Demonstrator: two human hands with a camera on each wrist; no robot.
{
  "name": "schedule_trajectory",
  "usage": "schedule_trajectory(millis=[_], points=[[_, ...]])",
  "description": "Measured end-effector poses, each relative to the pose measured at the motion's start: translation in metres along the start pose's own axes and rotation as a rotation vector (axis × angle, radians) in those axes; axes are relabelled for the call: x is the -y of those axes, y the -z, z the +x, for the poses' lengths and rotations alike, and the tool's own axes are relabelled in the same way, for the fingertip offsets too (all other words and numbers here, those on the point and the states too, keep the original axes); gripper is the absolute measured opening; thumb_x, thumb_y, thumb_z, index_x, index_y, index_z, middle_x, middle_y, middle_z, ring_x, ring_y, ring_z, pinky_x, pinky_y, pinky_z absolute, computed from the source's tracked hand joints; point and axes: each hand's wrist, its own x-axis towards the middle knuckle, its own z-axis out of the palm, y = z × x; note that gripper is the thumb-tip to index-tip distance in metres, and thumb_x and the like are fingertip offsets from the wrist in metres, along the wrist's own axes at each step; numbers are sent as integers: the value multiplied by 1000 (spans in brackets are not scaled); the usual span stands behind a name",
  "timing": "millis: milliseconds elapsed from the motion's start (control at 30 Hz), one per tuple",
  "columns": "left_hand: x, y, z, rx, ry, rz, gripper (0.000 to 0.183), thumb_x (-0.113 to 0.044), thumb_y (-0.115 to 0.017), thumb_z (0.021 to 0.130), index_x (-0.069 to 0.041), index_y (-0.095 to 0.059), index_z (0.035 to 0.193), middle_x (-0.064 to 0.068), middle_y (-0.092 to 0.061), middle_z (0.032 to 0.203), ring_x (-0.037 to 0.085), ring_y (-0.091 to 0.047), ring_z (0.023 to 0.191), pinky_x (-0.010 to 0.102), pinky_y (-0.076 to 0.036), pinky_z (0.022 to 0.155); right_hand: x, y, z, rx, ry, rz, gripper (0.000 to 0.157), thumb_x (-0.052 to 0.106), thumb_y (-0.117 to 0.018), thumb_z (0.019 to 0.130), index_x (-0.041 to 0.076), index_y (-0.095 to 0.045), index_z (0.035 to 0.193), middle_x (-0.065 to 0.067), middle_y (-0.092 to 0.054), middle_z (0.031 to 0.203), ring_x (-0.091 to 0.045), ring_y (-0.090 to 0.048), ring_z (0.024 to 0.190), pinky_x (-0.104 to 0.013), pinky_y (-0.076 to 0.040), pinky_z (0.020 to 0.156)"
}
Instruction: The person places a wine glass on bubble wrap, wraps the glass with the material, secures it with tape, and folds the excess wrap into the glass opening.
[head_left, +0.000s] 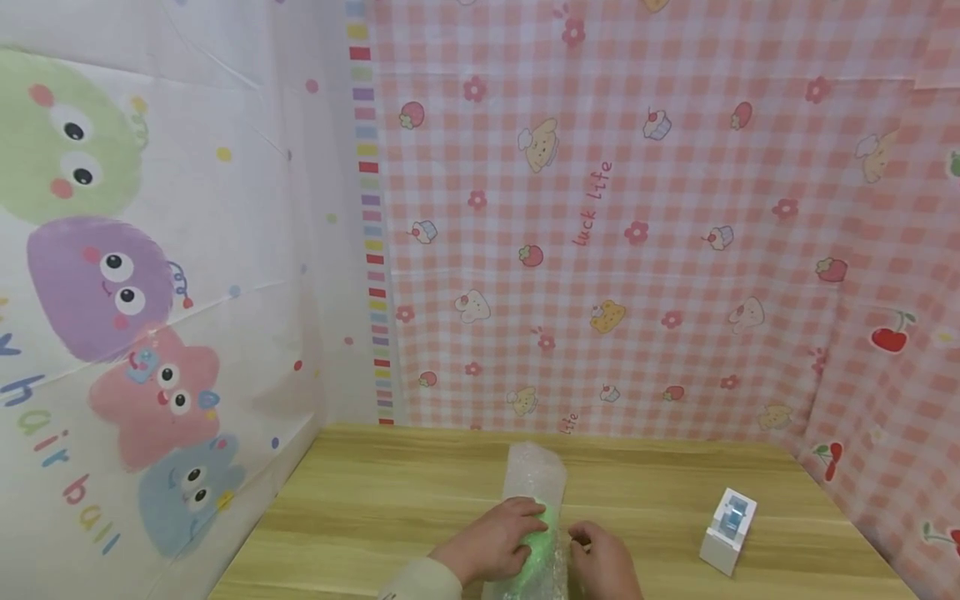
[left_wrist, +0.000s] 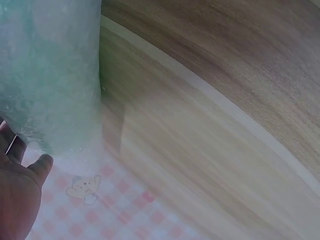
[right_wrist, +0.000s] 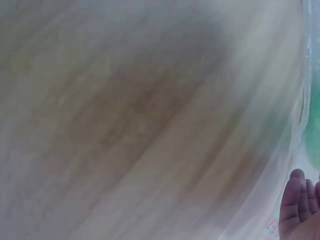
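Left hand (head_left: 495,540) resting fingers extended on bubble-wrapped green item (head_left: 542,554), grip not closed, right hand (head_left: 603,562) loosely curved just beside it, item pointing toward tabletop (head_left: 645,492) back edge, white blue-centred holder (head_left: 727,533) near right edge.

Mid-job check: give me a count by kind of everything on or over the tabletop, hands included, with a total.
Hands: 2 (left hand, right hand)
Bubble-wrapped bundle, green inside: 1
White holder with a blue piece, probably a tape dispenser: 1
Total: 4
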Motion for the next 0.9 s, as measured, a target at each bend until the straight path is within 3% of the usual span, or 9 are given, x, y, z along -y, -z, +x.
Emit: schedule_trajectory(millis=[300, 533, 700, 767, 900], points=[[-1, 0, 2, 17, 5, 24, 34, -9, -65, 89, -10, -68, 123, 5, -57, 137, 18, -48, 130, 25, -39, 108, 3, 2, 0, 73, -42, -4, 14, 4, -64, 79, -3, -69, 89, -6, -66, 80, -17, -59, 72, -35, -51, 65], [-1, 0, 3, 39, 9, 18, 33, -10, -64, 91, -10, -68, 124, 4, -56, 139, 17, -47, 131, 25, -38, 108, 7, -1, 1, 153, -162, 144, 22, 2, -59, 82, -14, -64, 97, -9, -67, 78, -18, -62, 61, -33, -53, 58], [-1, 1, 2, 48, 15, 11, 34, -10, -64, 91, -11, -67, 125, 3, -55, 139, 17, -47, 132, 25, -38, 108, 9, -5, 3, 188, -238, 255, 28, 0, -60, 81, -19, -59, 101, -14, -66, 82, -21, -64, 65, -33, -55, 58], [0, 0, 2, 46, 16, 7, 34, -10, -64, 91, -11, -67, 125, 3, -55, 139, 17, -46, 132, 25, -38, 109, 9, -6, 3, 199, -263, 286, 24, 0, -61, 81, -17, -59, 98, -12, -64, 81, -20, -62, 64, -32, -55, 58], [0, 1, 1, 37, 12, 2, 34, -10, -65, 91, -10, -67, 125, 4, -55, 139, 17, -47, 132, 25, -38, 109, 9, -6, 1, 231, -297, 341, 8, -1, -61, 81, -7, -61, 76, -2, -55, 62, -12, -53, 52, -23, -45, 47]])
